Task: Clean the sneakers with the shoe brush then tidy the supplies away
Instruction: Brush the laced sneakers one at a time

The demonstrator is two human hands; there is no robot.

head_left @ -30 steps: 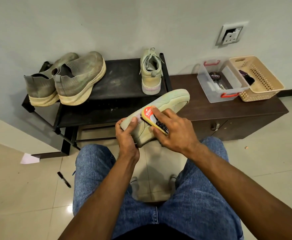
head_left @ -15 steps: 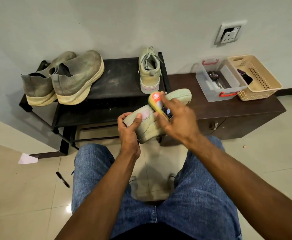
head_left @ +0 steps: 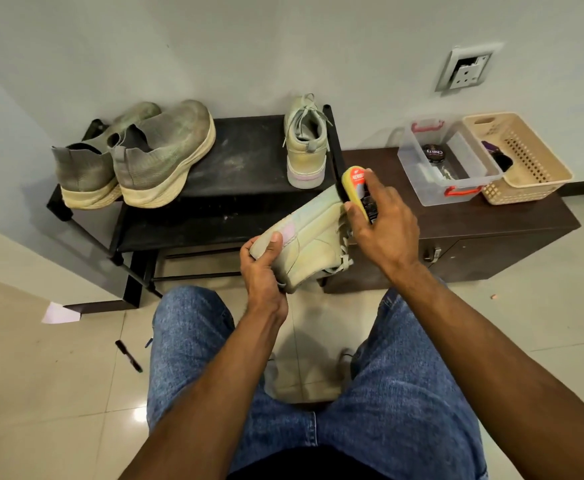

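My left hand (head_left: 262, 271) grips the heel of a pale green sneaker (head_left: 313, 237), held on its side above my knees. My right hand (head_left: 382, 223) holds a yellow shoe brush (head_left: 356, 188) with a red label, its bristles against the toe end of that sneaker. The matching pale green sneaker (head_left: 306, 147) stands upright on the black shoe rack (head_left: 235, 168), heel toward me. A pair of dusty grey knit sneakers (head_left: 152, 154) sits at the rack's left end.
On the dark wooden cabinet (head_left: 491, 223) to the right stand a clear plastic box (head_left: 448, 161) with red clips holding a polish tin, and a beige basket (head_left: 519, 157). A black marker (head_left: 129, 356) and a paper scrap (head_left: 60, 313) lie on the tiled floor.
My right hand has swept the brush along the sneaker from its middle toward the toe end. The left hand has turned the sneaker so its side faces up.
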